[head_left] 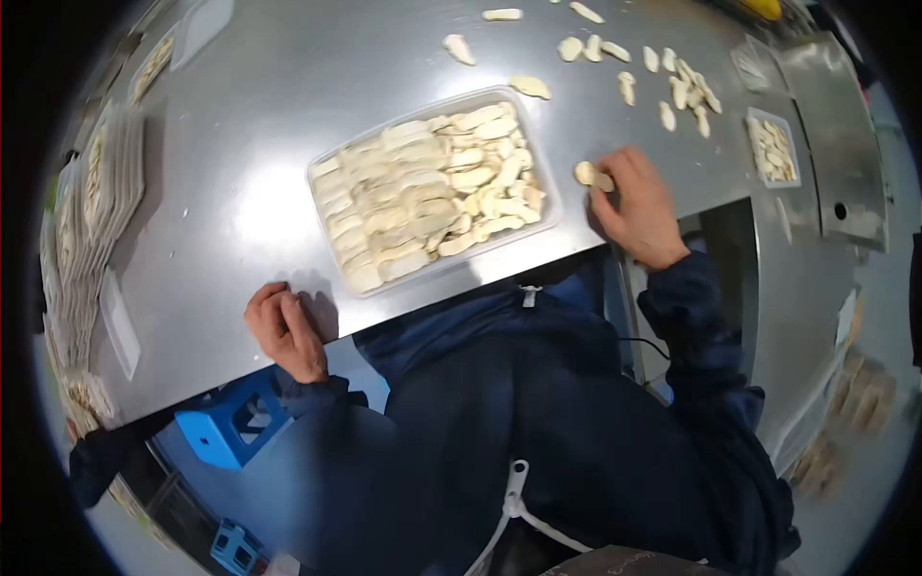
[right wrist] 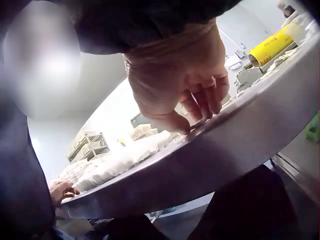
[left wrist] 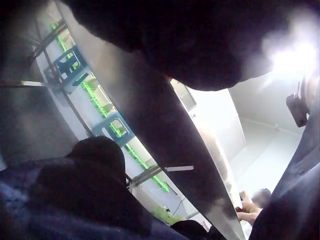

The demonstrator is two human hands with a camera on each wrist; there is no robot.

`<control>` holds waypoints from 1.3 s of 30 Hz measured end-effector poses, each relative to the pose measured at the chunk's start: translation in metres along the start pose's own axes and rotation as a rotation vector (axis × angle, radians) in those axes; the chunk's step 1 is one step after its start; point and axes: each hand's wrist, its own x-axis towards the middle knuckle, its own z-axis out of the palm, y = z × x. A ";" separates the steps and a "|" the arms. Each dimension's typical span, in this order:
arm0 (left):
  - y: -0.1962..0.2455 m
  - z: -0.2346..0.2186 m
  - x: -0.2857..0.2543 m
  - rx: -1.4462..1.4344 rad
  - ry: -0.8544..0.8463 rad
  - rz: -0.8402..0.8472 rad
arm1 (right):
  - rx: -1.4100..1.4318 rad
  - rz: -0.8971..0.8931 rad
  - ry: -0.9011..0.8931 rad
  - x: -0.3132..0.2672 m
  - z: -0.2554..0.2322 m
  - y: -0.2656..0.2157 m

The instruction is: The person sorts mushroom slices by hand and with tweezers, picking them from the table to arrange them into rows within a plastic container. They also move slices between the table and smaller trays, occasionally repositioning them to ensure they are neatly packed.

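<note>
A clear plastic tray (head_left: 552,182) of pale mushroom slices (head_left: 394,206) lies on the steel table. Overlapping rows fill its left part, while smaller slices lie loosely mixed at its right. Just right of the tray, my right hand (head_left: 642,206) pinches a mushroom slice (head_left: 603,181) between thumb and fingers, low over the tabletop. A rounder piece (head_left: 584,173) shows at the fingertips. In the right wrist view, this hand (right wrist: 182,82) points down at the table. My left hand (head_left: 286,331) rests on the table's front edge with loosely curled fingers, holding nothing.
Loose slices (head_left: 691,91) lie scattered at the back right, near a small filled tray (head_left: 773,149). Stacked trays (head_left: 110,182) stand at the far left beside a white lid (head_left: 119,322). A blue stool (head_left: 226,422) is below the table; a yellow roll (right wrist: 270,47) lies farther back.
</note>
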 end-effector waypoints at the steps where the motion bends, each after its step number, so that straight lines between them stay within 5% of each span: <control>1: -0.001 -0.001 0.000 -0.005 0.004 0.009 | 0.031 0.010 -0.007 0.002 -0.001 -0.003; 3: -0.006 -0.002 0.000 0.016 0.009 0.042 | 0.090 0.033 -0.024 0.007 -0.004 -0.016; 7: -0.003 -0.002 0.001 0.037 0.014 0.054 | 0.098 -0.360 0.059 0.021 0.004 -0.081; 14: -0.003 -0.001 0.000 0.009 0.034 0.051 | 0.151 -0.461 -0.094 0.032 0.041 -0.116; 29: 0.000 -0.003 0.001 0.062 0.016 0.077 | 0.205 -0.423 -0.128 0.039 0.031 -0.110; 39: 0.002 -0.009 0.002 0.026 -0.062 -0.005 | 0.064 -0.032 0.351 0.063 -0.054 -0.010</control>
